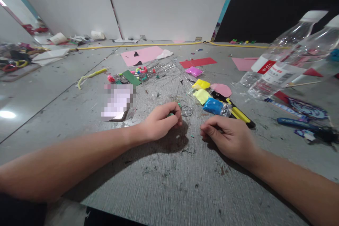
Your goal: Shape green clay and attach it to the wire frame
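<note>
My left hand [164, 120] is closed around a small green piece [171, 114], mostly covered by the fingers. Just beyond its fingertips a round wire ring [186, 111] touches or nearly touches the hand. My right hand [229, 136] rests low over the table with fingers curled and thumb pressed to them; whatever they hold, if anything, is hidden. A tiny green crumb [192, 136] lies between the hands. Close above the right hand are a blue clay packet [212, 106], a pale yellow packet [202, 96] and a black-and-yellow utility knife [242, 114].
Two clear plastic bottles [275, 72] stand at right, near blue-handled pliers [293, 123]. A blurred-out flat phone-like object [118, 102] lies left. Behind are thin wires with coloured tips [143, 72], a red paper strip [198, 63] and pink paper [143, 55].
</note>
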Demonstrator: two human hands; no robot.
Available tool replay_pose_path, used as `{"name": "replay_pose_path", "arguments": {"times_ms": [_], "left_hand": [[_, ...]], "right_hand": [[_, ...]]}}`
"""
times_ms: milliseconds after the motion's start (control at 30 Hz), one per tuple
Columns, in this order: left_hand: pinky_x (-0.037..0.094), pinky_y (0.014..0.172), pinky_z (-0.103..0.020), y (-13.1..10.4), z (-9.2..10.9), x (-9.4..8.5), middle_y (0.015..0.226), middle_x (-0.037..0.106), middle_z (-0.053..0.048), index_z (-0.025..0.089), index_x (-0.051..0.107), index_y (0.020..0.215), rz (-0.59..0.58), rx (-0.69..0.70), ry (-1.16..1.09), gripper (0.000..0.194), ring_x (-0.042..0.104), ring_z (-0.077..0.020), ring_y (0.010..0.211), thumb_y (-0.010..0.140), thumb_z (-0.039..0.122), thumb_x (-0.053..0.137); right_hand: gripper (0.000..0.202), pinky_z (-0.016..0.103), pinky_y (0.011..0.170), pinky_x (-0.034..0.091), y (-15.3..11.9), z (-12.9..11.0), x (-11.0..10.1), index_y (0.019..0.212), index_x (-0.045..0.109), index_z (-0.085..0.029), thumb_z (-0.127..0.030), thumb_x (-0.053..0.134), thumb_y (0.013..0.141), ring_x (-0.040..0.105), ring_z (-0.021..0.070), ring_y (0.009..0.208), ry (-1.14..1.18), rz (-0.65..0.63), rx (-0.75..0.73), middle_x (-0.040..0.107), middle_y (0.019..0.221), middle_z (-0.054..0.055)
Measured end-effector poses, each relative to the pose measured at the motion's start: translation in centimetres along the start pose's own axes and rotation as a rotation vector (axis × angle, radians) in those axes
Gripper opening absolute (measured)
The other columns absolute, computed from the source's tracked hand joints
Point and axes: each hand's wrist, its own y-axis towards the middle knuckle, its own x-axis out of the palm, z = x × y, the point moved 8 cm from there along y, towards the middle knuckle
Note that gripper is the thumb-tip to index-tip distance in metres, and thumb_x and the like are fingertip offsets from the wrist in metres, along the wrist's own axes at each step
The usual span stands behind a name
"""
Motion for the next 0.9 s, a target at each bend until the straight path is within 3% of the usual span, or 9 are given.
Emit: {"name": "replay_pose_path", "arguments": {"times_ms": [167, 233, 367, 433, 533, 633, 700, 800, 900], "left_hand": [[0.039, 0.053, -0.026, 0.0, -0.1, 0.2, 0.069, 0.059, 0.000, 0.021, 0.047, 0.070, -0.054, -0.056, -0.065, 0.007, 0.051, -0.0122, 0.061, 0.076, 0.023, 0.047], [0.039, 0.053, -0.026, -0.1, 0.1, 0.1, 0.067, 0.058, -0.001, 0.020, 0.049, 0.068, -0.059, -0.059, -0.040, 0.012, 0.051, -0.0123, 0.060, 0.079, 0.024, 0.047], [0.039, 0.055, -0.027, 0.0, 0.1, -0.1, 0.065, 0.056, 0.000, 0.020, 0.049, 0.066, -0.042, -0.052, -0.040, 0.015, 0.050, -0.0124, 0.060, 0.080, 0.023, 0.047], [0.038, 0.054, -0.027, 0.0, -0.1, -0.1, 0.063, 0.054, 0.000, 0.020, 0.048, 0.064, -0.036, -0.059, -0.062, 0.020, 0.048, -0.0122, 0.059, 0.083, 0.025, 0.046], [0.037, 0.054, -0.027, -0.1, -0.4, -0.1, 0.061, 0.052, 0.001, 0.021, 0.046, 0.065, -0.038, -0.071, -0.075, 0.029, 0.046, -0.0123, 0.058, 0.091, 0.034, 0.045], [0.039, 0.058, -0.028, 0.0, -0.5, -0.1, 0.067, 0.055, 0.001, 0.021, 0.048, 0.074, -0.059, -0.054, -0.093, 0.018, 0.048, -0.0138, 0.064, 0.088, 0.032, 0.045], [0.043, 0.065, -0.030, 0.2, -0.2, 0.0, 0.077, 0.058, -0.001, 0.020, 0.052, 0.083, -0.095, 0.000, -0.079, 0.007, 0.051, -0.0151, 0.071, 0.079, 0.025, 0.047], [0.047, 0.078, -0.032, 0.1, 0.6, 0.3, 0.093, 0.063, -0.005, 0.018, 0.056, 0.100, -0.151, 0.110, 0.064, 0.027, 0.056, -0.0174, 0.086, 0.074, 0.018, 0.048], [0.050, 0.086, -0.034, 0.0, 0.7, 0.3, 0.104, 0.067, -0.008, 0.017, 0.055, 0.112, -0.113, 0.140, 0.221, 0.026, 0.061, -0.0189, 0.095, 0.087, 0.019, 0.049]], "right_hand": [[0.020, 0.027, 0.058, 0.052, -0.1, 0.4, 0.1, 0.096, 0.071, -0.022, -0.030, 0.054, 0.104, 0.071, 0.0145, 0.060, 0.039, -0.001, 0.021, 0.077, 0.076, 0.001], [0.018, 0.028, 0.058, 0.051, -0.1, 0.3, 0.0, 0.089, 0.072, -0.022, -0.033, 0.062, 0.100, 0.070, 0.0146, 0.058, 0.018, -0.001, 0.028, 0.076, 0.071, 0.000], [0.038, 0.026, 0.051, 0.044, 0.2, -0.7, -0.2, 0.068, 0.064, -0.022, -0.044, 0.066, 0.098, 0.062, 0.0125, 0.048, -0.041, -0.017, -0.022, 0.067, 0.055, -0.002], [0.041, 0.026, 0.050, 0.043, 0.3, -0.9, -0.1, 0.066, 0.060, -0.022, -0.042, 0.059, 0.102, 0.060, 0.0120, 0.048, -0.046, -0.031, -0.044, 0.065, 0.054, -0.002], [0.032, 0.025, 0.053, 0.046, 0.3, -0.5, 0.0, 0.076, 0.063, -0.022, -0.033, 0.054, 0.104, 0.065, 0.0123, 0.053, -0.026, -0.040, -0.015, 0.069, 0.061, -0.002], [0.017, 0.026, 0.057, 0.049, 0.3, 0.1, 0.2, 0.089, 0.068, -0.023, -0.030, 0.057, 0.101, 0.068, 0.0131, 0.059, 0.009, -0.029, 0.043, 0.074, 0.071, -0.001], [0.017, 0.027, 0.057, 0.049, 0.3, 0.3, 0.2, 0.085, 0.068, -0.023, -0.033, 0.064, 0.097, 0.068, 0.0138, 0.059, 0.007, -0.028, 0.069, 0.074, 0.069, -0.002], [0.033, 0.029, 0.054, 0.045, 0.3, -0.1, 0.0, 0.071, 0.067, -0.023, -0.046, 0.071, 0.093, 0.062, 0.0140, 0.053, -0.023, -0.016, 0.064, 0.070, 0.060, -0.001], [0.043, 0.029, 0.050, 0.042, 0.3, -0.3, -0.2, 0.068, 0.066, -0.022, -0.056, 0.067, 0.094, 0.058, 0.0131, 0.046, 0.003, -0.006, 0.075, 0.066, 0.053, -0.001]]}}
